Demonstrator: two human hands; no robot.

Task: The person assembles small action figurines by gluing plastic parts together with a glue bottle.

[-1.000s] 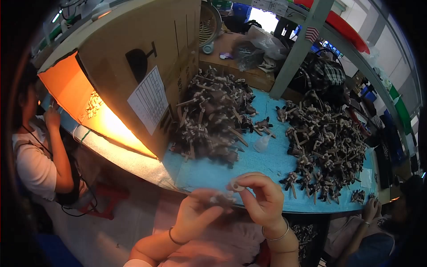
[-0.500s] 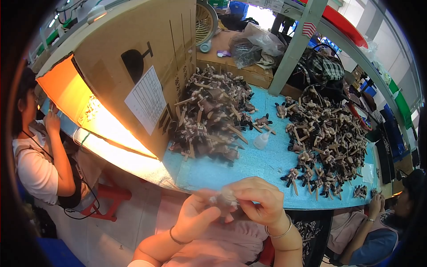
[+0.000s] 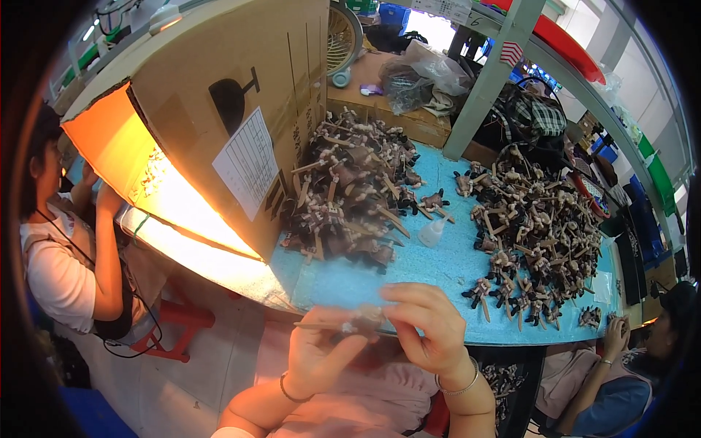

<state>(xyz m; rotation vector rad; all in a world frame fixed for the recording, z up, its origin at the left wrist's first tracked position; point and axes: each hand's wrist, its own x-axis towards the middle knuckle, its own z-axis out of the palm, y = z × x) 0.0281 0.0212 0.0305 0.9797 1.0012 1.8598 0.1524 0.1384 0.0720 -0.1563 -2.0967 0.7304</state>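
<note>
Low in front of my body, my left hand (image 3: 325, 354) is closed round a small toy figure (image 3: 367, 318) in brown and grey. A thin tan blade sticks out from it to the left, and its details are blurred. Just right of the figure is my right hand (image 3: 427, 325), its thumb apart from its curved fingers and nothing visible between them. The fingertips are close to the figure; whether they touch it I cannot tell. Beyond my hands, a heap of similar figures (image 3: 347, 175) with tan swords lies on the blue tabletop (image 3: 431, 274).
A small white squeeze bottle (image 3: 432, 232) stands between that heap and a second heap of figures (image 3: 537, 226) at right. A big cardboard box (image 3: 197, 109), glowing orange inside, borders the left. One person (image 3: 66, 270) sits at left, another (image 3: 613, 379) at right. A grey post (image 3: 489, 87) rises behind.
My right fingers have come away from their pinch at the figure and spread. The figure has turned in my left hand, its blade now pointing left. The left person's arms have shifted.
</note>
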